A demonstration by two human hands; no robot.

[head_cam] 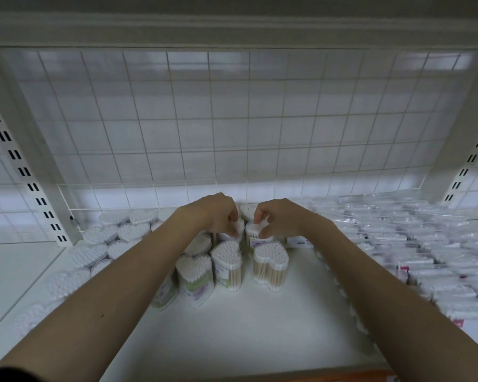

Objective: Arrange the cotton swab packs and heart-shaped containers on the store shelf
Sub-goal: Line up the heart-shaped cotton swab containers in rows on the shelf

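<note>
Both my arms reach deep into the white shelf [232, 334]. My left hand [218, 213] curls its fingers over the top of an upright heart-shaped container [236, 230] of cotton swabs. My right hand [273, 216] pinches the top of a neighbouring heart-shaped container [255, 234]. In front of them stand three more heart containers: one on the left [195, 277], one in the middle [226, 263], one on the right [271, 264]. Flat cotton swab packs [414, 252] in clear plastic fill the right side of the shelf.
Several heart-shaped containers [113, 238] stand in rows along the left side, behind my left arm. A wire grid back panel [232, 119] closes the rear. Slotted uprights [25, 172] flank the bay. An upper shelf overhangs the top.
</note>
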